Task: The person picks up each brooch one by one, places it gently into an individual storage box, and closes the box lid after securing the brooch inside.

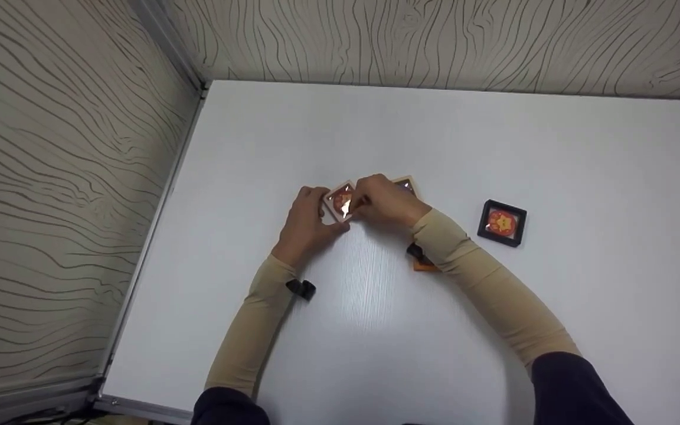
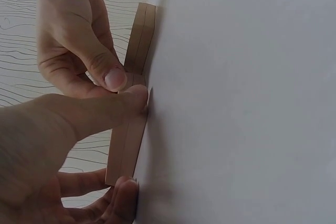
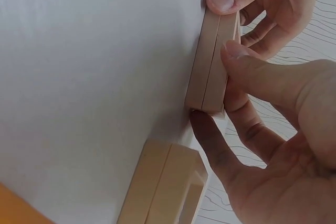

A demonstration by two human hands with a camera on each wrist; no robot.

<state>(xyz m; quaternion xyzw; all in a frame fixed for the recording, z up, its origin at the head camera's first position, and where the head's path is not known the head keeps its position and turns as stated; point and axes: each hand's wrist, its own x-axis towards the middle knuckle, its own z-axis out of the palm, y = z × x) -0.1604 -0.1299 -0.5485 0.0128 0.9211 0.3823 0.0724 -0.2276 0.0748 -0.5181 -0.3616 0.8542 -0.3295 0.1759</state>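
A small square display frame (image 1: 332,211) in pale pink stands on the white table, a red disc with a yellow star behind its shiny clear film. My left hand (image 1: 307,227) grips it from the left, thumb on the near side and fingers round the far edge. At its right corner, my right hand (image 1: 390,203) pinches the frame, as the right wrist view shows with thumb and fingertips on the pink frame (image 3: 207,72). A seam runs along the frame's side. Close to the right hand lies a beige frame (image 3: 157,182), partly hidden by that hand in the head view.
Under the right forearm an orange item (image 1: 424,267) is mostly covered. Farther right, a black square frame (image 1: 522,223) with a red-and-yellow star disc lies on the white table (image 1: 340,130). Wood-patterned panels (image 1: 434,41) border the table at the back and left.
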